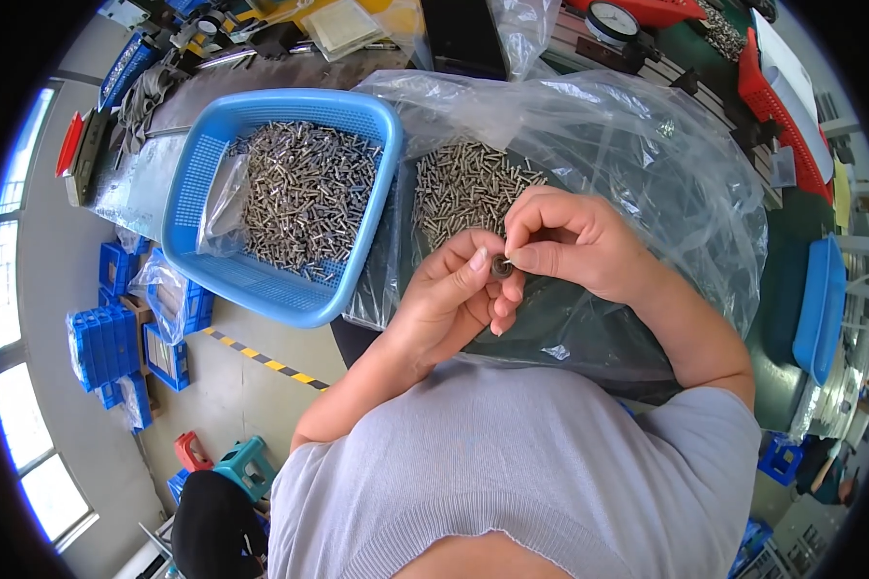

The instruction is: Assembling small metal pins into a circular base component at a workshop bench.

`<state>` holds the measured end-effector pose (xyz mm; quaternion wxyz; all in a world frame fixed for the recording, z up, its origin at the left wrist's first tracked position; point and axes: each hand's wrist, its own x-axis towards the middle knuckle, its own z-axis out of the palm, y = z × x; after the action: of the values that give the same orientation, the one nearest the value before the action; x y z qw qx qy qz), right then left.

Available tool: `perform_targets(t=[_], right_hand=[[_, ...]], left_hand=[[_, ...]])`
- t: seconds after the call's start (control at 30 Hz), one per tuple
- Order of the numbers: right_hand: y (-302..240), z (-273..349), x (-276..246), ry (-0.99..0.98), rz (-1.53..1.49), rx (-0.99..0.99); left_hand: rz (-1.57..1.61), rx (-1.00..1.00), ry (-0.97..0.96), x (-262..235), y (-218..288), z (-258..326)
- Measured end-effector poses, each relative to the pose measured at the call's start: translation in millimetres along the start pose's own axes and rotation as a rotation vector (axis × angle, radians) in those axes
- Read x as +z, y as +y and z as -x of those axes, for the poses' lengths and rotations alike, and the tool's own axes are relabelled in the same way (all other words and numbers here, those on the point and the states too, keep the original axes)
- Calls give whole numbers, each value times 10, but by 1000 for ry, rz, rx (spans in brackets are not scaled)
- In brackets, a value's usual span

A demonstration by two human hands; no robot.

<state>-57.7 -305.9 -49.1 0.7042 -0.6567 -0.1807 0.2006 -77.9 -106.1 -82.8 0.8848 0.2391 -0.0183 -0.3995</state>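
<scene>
Both my hands meet over the plastic-covered table, in front of a pile of small metal pins. Between thumb and fingers, my left hand holds a small dark round metal ring. My right hand pinches something small and thin against the ring's right side; its kind is too small to make out. To the left stands a blue plastic basket, full of similar small metal pins, with a clear plastic bag tucked inside along its left wall.
Clear plastic sheeting spreads over the table. A dial gauge and a dark flat panel lie at the back. On the right are a red basket and a blue tray. Blue crates and stools stand on the floor at left.
</scene>
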Motion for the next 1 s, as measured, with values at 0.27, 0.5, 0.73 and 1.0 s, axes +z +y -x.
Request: perform_targets(t=[0.27,0.5,0.73,1.0], right_hand=[[-33,5,24,-17,90,-45],[-128,-15,72,2,330,-27],[-33,-13,77,79,494,-328],[-79,20,85,100,587,-408]], left_hand=[[-23,8,3,13,-5,3],[-101,10,54,2,-15,10],[-76,-6,23,36,-13,8],[-35,114,59,6,-77,10]])
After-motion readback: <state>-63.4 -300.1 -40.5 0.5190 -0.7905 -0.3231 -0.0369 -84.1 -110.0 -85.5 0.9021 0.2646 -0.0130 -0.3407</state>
